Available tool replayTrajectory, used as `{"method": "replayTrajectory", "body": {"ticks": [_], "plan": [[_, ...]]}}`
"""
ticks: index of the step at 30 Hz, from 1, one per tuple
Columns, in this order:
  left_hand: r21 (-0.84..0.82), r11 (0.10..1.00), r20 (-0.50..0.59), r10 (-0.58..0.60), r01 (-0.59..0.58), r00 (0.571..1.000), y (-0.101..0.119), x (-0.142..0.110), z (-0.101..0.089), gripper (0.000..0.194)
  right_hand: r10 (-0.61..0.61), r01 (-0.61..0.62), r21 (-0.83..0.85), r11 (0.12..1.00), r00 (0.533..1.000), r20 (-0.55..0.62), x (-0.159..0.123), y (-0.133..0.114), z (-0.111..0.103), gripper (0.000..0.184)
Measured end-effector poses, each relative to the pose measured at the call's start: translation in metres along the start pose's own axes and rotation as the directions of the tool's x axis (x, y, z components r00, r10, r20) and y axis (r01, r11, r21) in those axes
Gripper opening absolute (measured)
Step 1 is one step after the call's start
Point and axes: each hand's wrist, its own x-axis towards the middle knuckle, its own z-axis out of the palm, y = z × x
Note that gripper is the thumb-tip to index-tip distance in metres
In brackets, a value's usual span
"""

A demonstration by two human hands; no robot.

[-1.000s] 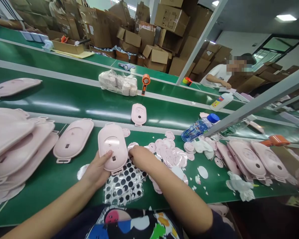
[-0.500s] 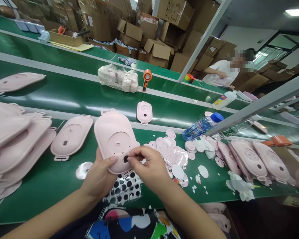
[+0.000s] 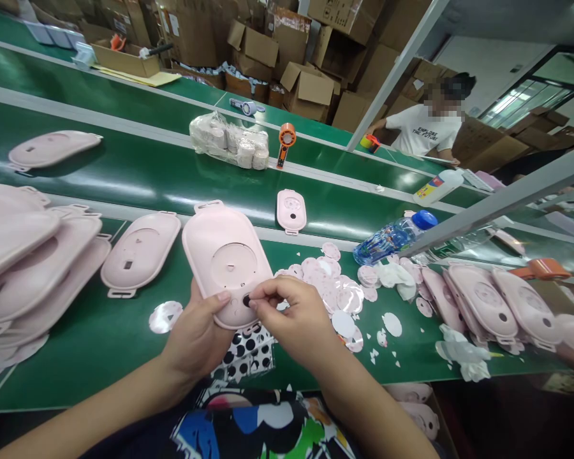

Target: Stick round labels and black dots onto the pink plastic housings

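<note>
My left hand (image 3: 201, 331) grips the near end of a pink oval plastic shell (image 3: 224, 258), holding it tilted up off the green table, thumb on its face. My right hand (image 3: 294, 315) pinches a small black round sticker (image 3: 246, 299) against the shell's lower part. Under my hands lies a clear sheet of black dot stickers (image 3: 246, 350). Another pink shell (image 3: 141, 250) lies flat to the left.
A stack of pink shells (image 3: 23, 255) sits far left, more shells (image 3: 483, 299) at right. Round pink-white labels (image 3: 330, 290) are scattered ahead, beside a lying water bottle (image 3: 392, 236). A small pink part (image 3: 291, 210) rides the belt. A person in a white shirt (image 3: 428, 131) sits beyond.
The shell was lifted from the table and tilted toward me. My right hand left the sticker sheet and came to the shell's lower face with a black dot.
</note>
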Motion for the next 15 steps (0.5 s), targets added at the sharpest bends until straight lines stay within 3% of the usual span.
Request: {"method": "replayTrajectory", "body": {"ticks": [7, 15], "plan": [[-0.001, 1.0, -0.001, 0.002, -0.002, 1.0, 0.0004, 0.0004, 0.0016, 0.076, 0.008, -0.008, 0.002, 1.0, 1.0, 0.017, -0.0007, -0.0033, -0.0023, 0.011], [-0.009, 1.0, -0.023, 0.015, -0.015, 1.0, 0.0017, -0.0054, 0.0058, 0.08, -0.065, 0.064, -0.066, 0.996, 0.998, -0.012, -0.0039, -0.0057, -0.0009, 0.015]]}}
